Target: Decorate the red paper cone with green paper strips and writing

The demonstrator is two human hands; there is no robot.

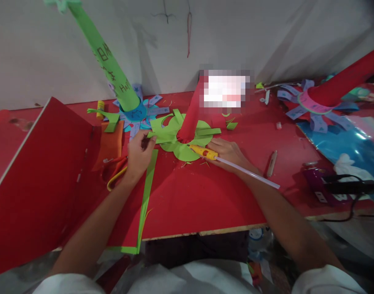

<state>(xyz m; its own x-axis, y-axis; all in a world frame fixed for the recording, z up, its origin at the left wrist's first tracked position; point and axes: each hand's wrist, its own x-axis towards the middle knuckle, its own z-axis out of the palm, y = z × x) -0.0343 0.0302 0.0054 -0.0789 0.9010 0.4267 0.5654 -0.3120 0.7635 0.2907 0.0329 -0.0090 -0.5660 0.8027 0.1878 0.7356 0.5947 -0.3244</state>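
The green paper flower [187, 154] lies on the worktop [251, 132] around the foot of the red cone [191, 112], between the 2 hands. The left hand's [140, 155] fingers pinch a green strip [159, 135] at its left edge. The yellow glue gun [205, 152] slants from the flower's front toward the right hand [229, 152], the nearer 1; whether those fingers grip it, I cannot tell.

One view only, taken from camera worn on head. Camera pointed forward and down. Desk [291, 155] seen from above, at slant. Grey wall [113, 36] shown along top, farthest off. White shirt [187, 279] caught at bottom edge, very near. Left hand [140, 154] and right hand [230, 152] seen near middle, farther than shirt, nearer than wall.
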